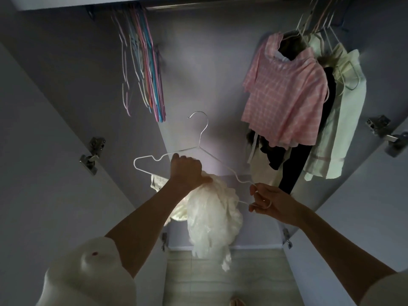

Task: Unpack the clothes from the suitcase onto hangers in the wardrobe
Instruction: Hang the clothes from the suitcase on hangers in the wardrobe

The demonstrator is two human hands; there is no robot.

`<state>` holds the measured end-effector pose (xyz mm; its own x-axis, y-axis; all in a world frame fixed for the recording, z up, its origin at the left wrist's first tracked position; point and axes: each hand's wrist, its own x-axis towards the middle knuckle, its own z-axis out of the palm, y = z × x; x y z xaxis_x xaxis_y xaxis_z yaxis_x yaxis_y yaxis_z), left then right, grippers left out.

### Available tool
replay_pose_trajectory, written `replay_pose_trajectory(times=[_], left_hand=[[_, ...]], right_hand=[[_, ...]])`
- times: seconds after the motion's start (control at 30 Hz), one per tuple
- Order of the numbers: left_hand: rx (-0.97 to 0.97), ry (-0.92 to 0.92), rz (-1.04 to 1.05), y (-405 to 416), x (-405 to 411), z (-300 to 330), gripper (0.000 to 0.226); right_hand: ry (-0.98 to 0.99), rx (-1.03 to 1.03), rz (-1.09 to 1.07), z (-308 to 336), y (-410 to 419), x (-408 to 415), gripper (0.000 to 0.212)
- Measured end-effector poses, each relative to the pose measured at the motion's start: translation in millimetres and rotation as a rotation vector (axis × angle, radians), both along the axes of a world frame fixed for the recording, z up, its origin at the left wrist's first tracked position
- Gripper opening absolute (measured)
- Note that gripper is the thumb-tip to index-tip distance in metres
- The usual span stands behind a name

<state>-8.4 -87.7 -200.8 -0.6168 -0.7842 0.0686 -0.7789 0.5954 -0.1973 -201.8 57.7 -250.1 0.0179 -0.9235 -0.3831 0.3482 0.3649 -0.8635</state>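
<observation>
**Hands on hanger and garment**

Left hand [186, 168] is clenched round the white wire hanger [199, 138] and a bunched white garment [212, 219] — held before the open wardrobe [198, 62]. The hanger's right end is pinched by the right hand [268, 203], below the pink checked shirt [287, 93].

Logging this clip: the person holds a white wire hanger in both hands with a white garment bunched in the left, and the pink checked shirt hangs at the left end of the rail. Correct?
Not quite. In the head view the pink checked shirt hangs at the right end of the rail; the left end holds empty coloured hangers. The rest stands: both the left hand and right hand hold the white wire hanger, and the left grips the white garment.
</observation>
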Motion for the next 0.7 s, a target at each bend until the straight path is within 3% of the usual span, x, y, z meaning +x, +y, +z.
replay_pose_trajectory(times=[0.03,0.1,0.17,0.23,0.3,0.4,0.43,0.6,0.7], left_hand=[[0.027,0.076,0.044,-1.5,2.9,-1.7,0.063],[0.163,0.419,0.179,0.0,11.1,-8.7,0.055],[0.235,0.848,0.335,6.0,20.1,-20.4,0.045],[0.274,1.116,0.436,14.2,27.9,-34.4,0.036],[0.451,1.185,0.486,21.5,32.6,-49.9,0.041],[1.029,1.245,0.407,32.3,31.5,-58.1,0.052],[1.141,1.216,0.352,35.4,30.9,-58.0,0.047],[1.255,1.155,0.411,30.8,24.5,-46.0,0.033],[1.346,1.206,0.464,24.6,18.8,-29.3,0.012]], right_hand=[[-0.011,0.0,-0.017,-2.3,0.2,-0.3,0.026],[-0.071,-0.03,-0.029,-3.8,-0.3,-0.7,0.023],[-0.139,-0.057,-0.04,-3.9,-1.2,-1.2,0.053],[-0.182,-0.088,-0.067,-2.4,-2.4,-1.4,0.063],[-0.216,-0.115,-0.082,-0.8,-5.6,-2.3,0.065],[-0.24,-0.147,-0.107,-0.1,-11.0,-3.4,0.062],[-0.243,-0.148,-0.12,-0.9,-12.6,-3.1,0.056],[-0.195,-0.137,-0.192,-2.0,-14.8,-3.6,0.048],[-0.048,-0.103,-0.209,5.3,-11.0,-7.5,0.024]])
